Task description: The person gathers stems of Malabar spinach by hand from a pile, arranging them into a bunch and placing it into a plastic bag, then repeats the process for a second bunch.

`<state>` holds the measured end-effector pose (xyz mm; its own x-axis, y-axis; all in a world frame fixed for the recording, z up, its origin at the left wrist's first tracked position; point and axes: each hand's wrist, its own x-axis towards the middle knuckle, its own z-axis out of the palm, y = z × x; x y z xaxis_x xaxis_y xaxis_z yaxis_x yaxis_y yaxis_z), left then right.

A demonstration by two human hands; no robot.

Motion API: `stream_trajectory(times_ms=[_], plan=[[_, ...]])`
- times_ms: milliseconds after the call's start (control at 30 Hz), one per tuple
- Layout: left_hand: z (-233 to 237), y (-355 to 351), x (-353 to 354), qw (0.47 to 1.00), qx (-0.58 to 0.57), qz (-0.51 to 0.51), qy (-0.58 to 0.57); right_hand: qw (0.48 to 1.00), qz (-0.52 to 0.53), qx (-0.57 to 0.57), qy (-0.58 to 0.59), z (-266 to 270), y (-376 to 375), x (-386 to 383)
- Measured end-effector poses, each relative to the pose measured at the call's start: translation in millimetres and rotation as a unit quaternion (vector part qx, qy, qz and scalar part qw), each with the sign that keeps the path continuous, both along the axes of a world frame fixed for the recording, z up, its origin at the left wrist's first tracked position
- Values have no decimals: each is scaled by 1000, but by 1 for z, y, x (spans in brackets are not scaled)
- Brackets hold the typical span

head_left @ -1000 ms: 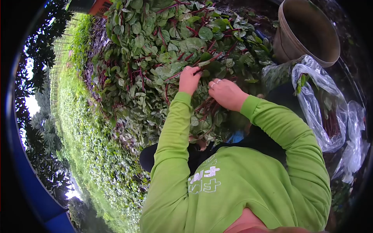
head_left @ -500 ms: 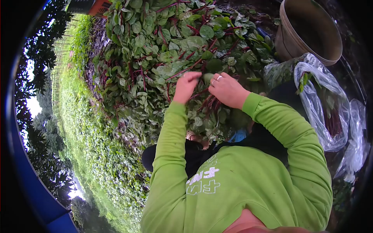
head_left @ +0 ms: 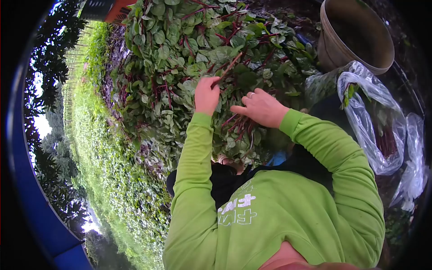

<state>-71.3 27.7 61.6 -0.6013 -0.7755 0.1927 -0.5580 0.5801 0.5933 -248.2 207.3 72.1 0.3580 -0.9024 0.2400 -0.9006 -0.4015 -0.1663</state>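
Note:
My left hand (head_left: 207, 95) is closed on a thin reddish-brown stem (head_left: 231, 66), which slants up and to the right out of the fingers. Across a small gap, my right hand (head_left: 266, 108) is palm down, with its thumb stretched out to the left and its other fingers curled. A bunch of red-stemmed greens (head_left: 244, 128) comes out from beneath that hand; its fingertips are hidden, but they appear wrapped round the bunch. Both hands are over a large heap of leafy greens (head_left: 175, 67) with round green leaves and dark red stems.
At the upper right, a worn bucket (head_left: 330, 45) leans on its side. Below it, a clear plastic bag (head_left: 393, 117) holds greens with red stems, and another clear bag (head_left: 411, 157) lies beside it. An orange crate (head_left: 118, 11) is at the top left. Low plants (head_left: 99, 135) grow along the left.
My left hand has shifted left and down, away from my right hand, with the brown stem now plainly in its fingers. My right thumb has stretched out.

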Motion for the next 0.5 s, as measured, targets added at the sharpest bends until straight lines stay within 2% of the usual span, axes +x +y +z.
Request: stream_trajectory(times_ms=[100,200,267,300,333,367,400,500], plan=[[-7,20,29,988,146,-2,54,997,-6,-76,-26,1,-3,-3],[-13,50,55,923,375,8,83,993,-27,-102,-48,2,-4,-2],[-13,66,66,919,373,-37,120,994,-36,-86,-64,1,-6,-1],[-25,72,71,847,493,-3,200,993,-47,-79,-72,-4,-5,1],[-2,93,60,970,236,-53,-24,995,-50,-62,-65,-4,-5,5],[18,105,52,987,88,-75,-108,996,-57,-44,-57,-4,-2,8],[30,114,46,976,-60,-93,-189,996,-64,-25,-50,-4,0,10],[38,133,24,990,58,-51,-122,995,-55,-45,-76,-3,3,18]])
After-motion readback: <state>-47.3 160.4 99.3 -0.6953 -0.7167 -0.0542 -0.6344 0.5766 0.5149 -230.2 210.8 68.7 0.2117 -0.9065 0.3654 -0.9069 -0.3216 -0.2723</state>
